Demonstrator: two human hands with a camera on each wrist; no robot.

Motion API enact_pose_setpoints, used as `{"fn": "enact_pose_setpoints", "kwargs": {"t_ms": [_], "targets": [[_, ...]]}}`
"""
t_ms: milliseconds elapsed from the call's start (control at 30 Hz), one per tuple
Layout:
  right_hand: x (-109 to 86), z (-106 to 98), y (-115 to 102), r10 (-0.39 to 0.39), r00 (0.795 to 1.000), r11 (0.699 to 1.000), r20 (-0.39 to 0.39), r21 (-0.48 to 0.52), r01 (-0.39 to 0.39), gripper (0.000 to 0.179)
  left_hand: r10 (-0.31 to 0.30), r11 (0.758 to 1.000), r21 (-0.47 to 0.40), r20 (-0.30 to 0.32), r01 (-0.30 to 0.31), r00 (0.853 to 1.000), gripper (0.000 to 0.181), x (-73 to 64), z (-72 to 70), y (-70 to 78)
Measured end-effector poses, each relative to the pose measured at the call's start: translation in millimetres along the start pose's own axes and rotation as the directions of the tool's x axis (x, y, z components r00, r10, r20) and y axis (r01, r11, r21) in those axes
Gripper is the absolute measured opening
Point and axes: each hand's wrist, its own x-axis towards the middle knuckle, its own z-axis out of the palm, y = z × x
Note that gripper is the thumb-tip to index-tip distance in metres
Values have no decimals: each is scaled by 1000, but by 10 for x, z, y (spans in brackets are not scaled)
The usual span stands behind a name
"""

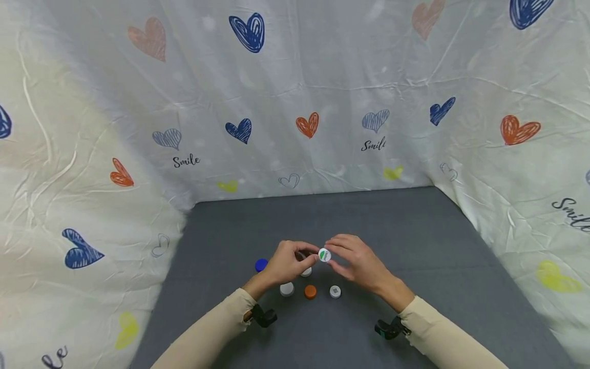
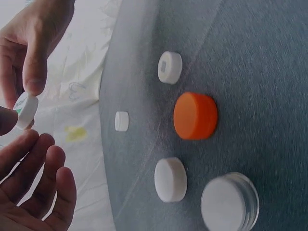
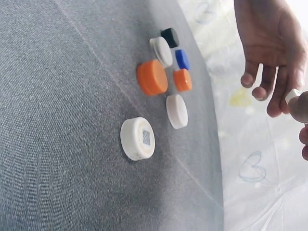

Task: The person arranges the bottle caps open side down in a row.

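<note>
A small white bottle cap with a green print (image 1: 324,255) is held up between both hands above the dark table. My right hand (image 1: 361,264) pinches it by the edge between thumb and fingertips. From the other side, the thumb and index finger of my left hand (image 1: 287,262) meet the same cap, and its other fingers are loosely bent in the left wrist view. Just below the hands lie an orange cap (image 1: 310,292), a white cap with a square code (image 1: 335,291) and a larger white cap (image 1: 287,289). Another white cap (image 1: 306,272) is partly hidden by my left hand.
A blue cap (image 1: 261,265) lies beyond my left wrist. In the right wrist view a second orange cap (image 3: 182,80) and a dark cap (image 3: 170,37) show near it. The grey tabletop (image 1: 396,220) ends at a white curtain (image 1: 304,66) printed with hearts.
</note>
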Motion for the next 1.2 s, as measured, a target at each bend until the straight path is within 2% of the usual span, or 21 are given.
{"fn": "enact_pose_setpoints", "kwargs": {"t_ms": [100,167,233,367,433,500,567,700,933,1067,1200], "targets": [[-28,-25,17,25,1000,1000,3,-9,-25,41,73,994,81,-24,-71,997,23,-4,-5,-11],[-50,-41,31,42,999,999,2,-12,-42,42,137,980,152,-46,-129,989,25,-5,-8,-3],[-69,-52,41,59,998,998,3,-11,-59,42,209,956,225,-65,-190,976,27,-1,-2,3],[-77,-60,43,80,997,997,6,8,-80,43,337,891,345,-74,-293,938,31,35,23,37],[-70,-55,42,84,996,996,9,22,-84,42,374,861,395,-66,-319,925,32,58,45,47],[-60,-47,39,85,996,996,11,31,-86,41,387,840,432,-55,-328,920,32,79,64,59],[-54,-43,33,92,996,995,18,33,-93,40,383,826,463,-45,-320,923,30,94,81,67],[-58,-34,37,119,992,993,41,15,-120,38,345,811,507,-14,-291,938,29,137,108,77],[-92,78,86,174,980,985,97,-33,-171,30,222,788,570,89,-232,971,27,233,160,42],[-126,160,94,204,964,979,168,-55,-198,26,134,749,633,144,-195,981,27,265,238,-11],[-181,256,100,225,948,974,223,-89,-210,25,66,697,694,189,-181,980,24,288,331,-69]]}}
